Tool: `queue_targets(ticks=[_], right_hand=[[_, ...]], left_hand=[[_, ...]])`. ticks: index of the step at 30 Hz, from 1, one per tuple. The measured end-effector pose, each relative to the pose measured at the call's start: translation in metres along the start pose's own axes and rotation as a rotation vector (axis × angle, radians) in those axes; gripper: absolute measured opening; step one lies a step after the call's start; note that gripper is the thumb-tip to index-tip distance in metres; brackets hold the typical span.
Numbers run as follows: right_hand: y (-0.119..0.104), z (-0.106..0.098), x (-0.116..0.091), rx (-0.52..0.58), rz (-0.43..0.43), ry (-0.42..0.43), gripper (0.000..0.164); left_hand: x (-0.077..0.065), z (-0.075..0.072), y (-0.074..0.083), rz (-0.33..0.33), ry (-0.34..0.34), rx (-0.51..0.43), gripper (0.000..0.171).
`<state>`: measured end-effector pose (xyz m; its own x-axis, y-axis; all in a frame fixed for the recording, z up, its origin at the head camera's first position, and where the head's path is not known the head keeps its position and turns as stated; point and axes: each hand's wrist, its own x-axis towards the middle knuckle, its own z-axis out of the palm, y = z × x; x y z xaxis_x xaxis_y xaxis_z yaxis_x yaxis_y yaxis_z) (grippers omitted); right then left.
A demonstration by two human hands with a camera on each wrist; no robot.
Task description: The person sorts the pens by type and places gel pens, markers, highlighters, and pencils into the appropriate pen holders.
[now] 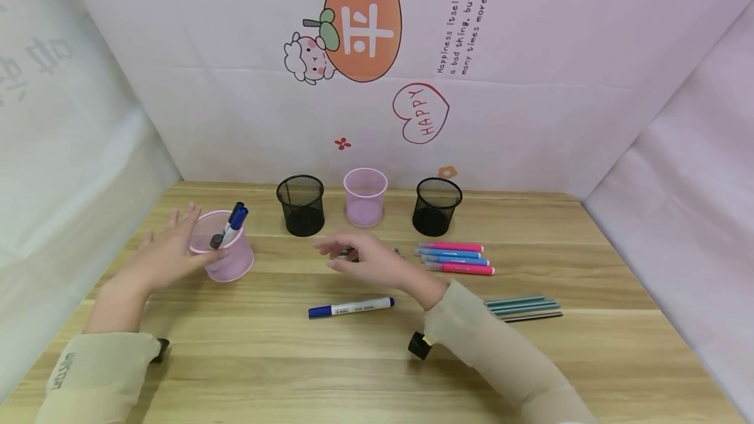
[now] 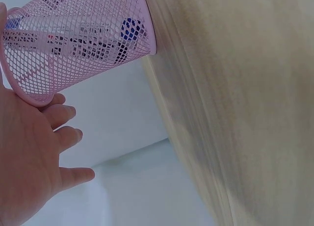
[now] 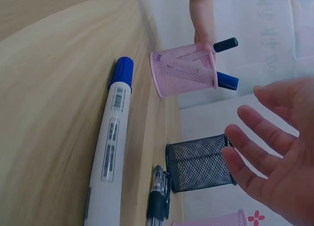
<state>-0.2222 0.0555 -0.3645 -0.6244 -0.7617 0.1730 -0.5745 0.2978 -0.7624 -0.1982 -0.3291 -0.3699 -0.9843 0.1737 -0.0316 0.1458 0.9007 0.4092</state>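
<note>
My left hand (image 1: 167, 254) holds the left pink mesh pen cup (image 1: 235, 260) near its rim, the thumb on the near side and the fingers round the far left side. The cup stands upright on the table, with a blue-capped marker (image 1: 238, 218) and dark-ended markers leaning in it. My right hand (image 1: 371, 260) hovers with loosely bent fingers and nothing in it, over some pens that it partly hides; one black-gripped pen (image 3: 158, 196) shows in the right wrist view. In front of that hand a white marker with a blue cap (image 1: 353, 307) lies on the wood.
Along the back stand a black mesh cup (image 1: 303, 211), a second pink cup (image 1: 365, 205) and another black cup (image 1: 436, 211). Pink and blue pens (image 1: 453, 259) lie to the right, with thin green and black sticks (image 1: 524, 307) nearer. Printed white cloth (image 1: 235, 84) backs the table.
</note>
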Motion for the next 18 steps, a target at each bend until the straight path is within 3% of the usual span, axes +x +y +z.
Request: queue_targets(ticks=[4,9,18], right_hand=[[0.001,-0.001,-0.005,-0.131,0.025,-0.044,0.04],[0.001,0.0,-0.011,-0.277,0.067,-0.163,0.041],[0.0,0.002,-0.019,-0.321,0.087,-0.28,0.046]], left_hand=[[0.0,0.0,0.001,0.001,-0.002,-0.008,0.115],[0.0,0.0,0.001,-0.001,-0.005,-0.017,0.116],[0.0,-0.001,0.0,0.0,-0.003,-0.003,0.114]])
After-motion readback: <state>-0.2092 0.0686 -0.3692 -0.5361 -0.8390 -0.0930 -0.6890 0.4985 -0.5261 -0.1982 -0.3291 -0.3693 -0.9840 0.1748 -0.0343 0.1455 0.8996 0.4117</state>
